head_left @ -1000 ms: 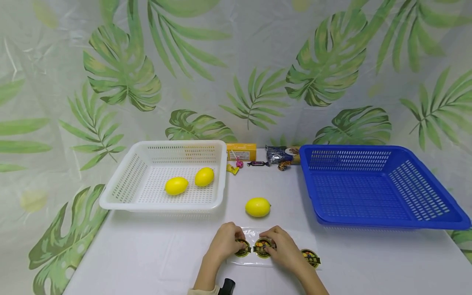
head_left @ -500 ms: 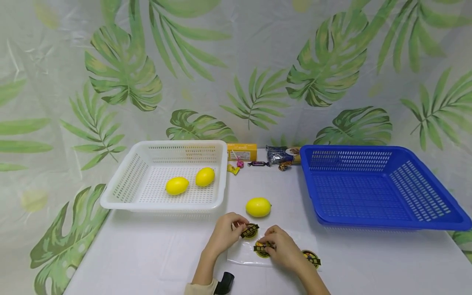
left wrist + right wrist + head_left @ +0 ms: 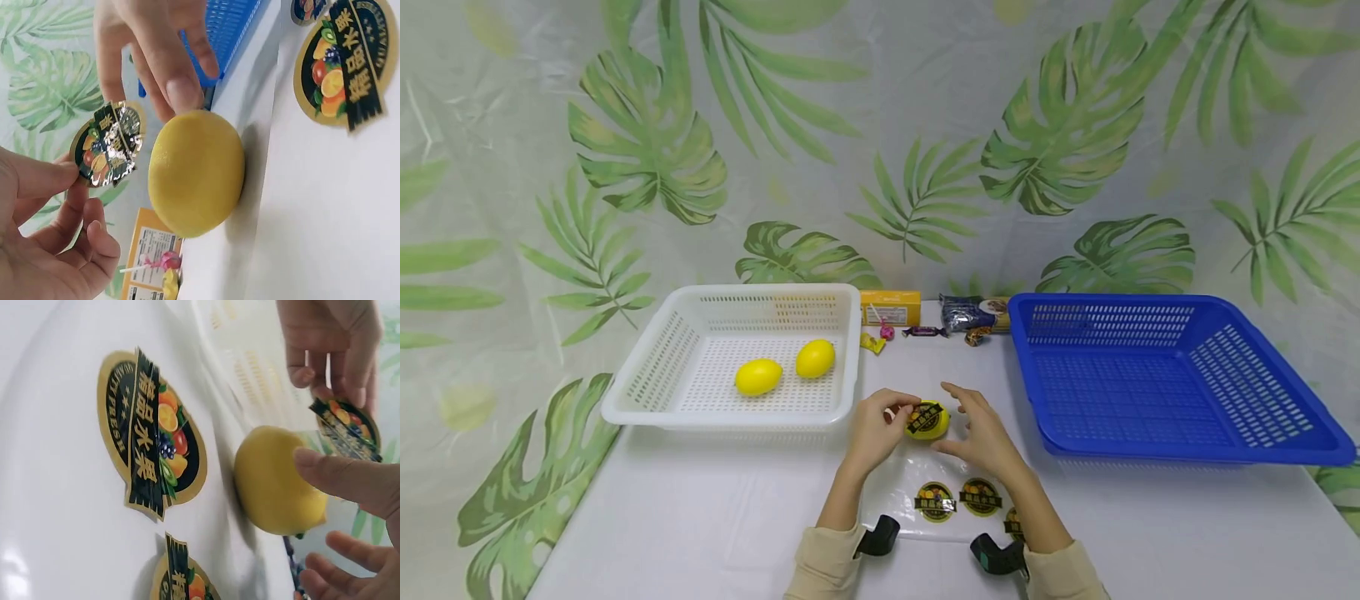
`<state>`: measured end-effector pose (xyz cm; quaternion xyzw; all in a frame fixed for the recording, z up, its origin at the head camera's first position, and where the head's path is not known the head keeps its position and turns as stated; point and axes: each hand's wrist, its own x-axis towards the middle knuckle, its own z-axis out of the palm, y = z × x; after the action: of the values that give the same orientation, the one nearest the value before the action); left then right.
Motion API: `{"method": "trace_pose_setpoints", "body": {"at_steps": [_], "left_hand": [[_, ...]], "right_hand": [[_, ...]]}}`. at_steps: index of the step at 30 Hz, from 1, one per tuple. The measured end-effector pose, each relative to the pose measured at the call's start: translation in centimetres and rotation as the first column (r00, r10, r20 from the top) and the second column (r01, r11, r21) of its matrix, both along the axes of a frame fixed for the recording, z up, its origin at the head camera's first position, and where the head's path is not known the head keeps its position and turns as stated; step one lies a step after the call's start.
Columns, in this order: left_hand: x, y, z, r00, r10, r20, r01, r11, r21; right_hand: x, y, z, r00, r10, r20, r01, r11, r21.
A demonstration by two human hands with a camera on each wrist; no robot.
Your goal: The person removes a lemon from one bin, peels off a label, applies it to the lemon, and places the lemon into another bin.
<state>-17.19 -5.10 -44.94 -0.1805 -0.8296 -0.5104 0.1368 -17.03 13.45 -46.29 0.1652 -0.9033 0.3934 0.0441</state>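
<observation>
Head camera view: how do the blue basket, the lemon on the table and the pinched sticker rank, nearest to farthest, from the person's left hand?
1. Sticker: pinched in the left hand.
2. Lemon: on the table, just right of the hand.
3. Blue basket: farthest, over on the right.

Staged tabletop wksp. shown by white table (image 3: 715,492), backed w/ leaf-print sheet (image 3: 925,108), white basket (image 3: 730,419) & blue basket (image 3: 1187,454), rm type unclear

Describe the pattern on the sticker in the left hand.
The sticker shows colourful fruit on black, edged in gold; clearest in the left wrist view.
</observation>
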Motion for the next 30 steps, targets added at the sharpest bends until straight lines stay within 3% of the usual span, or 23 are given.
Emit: {"method": "trace_pose_setpoints", "body": {"at_steps": [9,16,22,30], "left_hand": [[-1.6,0.7,0.1,1.0,0.02,0.022,-0.02,1.0,-0.025],[-2.2,0.7,0.7,0.997,-0.018,0.078,0.025,0.996,-0.085],[-2.5,0.8,0.9,0.987,-0.06,0.148,0.072,0.994,-0.08],[-2.9,1.0,0.9,0.981,-0.039,0.189,0.049,0.998,-0.048]], "right_hand": [[-2.1,-0.6,-1.3,0.991,0.12,0.066,-0.117,0.992,-0.04],[-2.6,-0.5,-1.9,0.986,0.117,0.117,-0.106,0.99,-0.094],[-2.9,-0.2,-2.4,0.981,0.111,0.158,-0.092,0.988,-0.12],[-3.0,-0.2,-2.5,0.981,0.128,0.146,-0.107,0.984,-0.144]]}}
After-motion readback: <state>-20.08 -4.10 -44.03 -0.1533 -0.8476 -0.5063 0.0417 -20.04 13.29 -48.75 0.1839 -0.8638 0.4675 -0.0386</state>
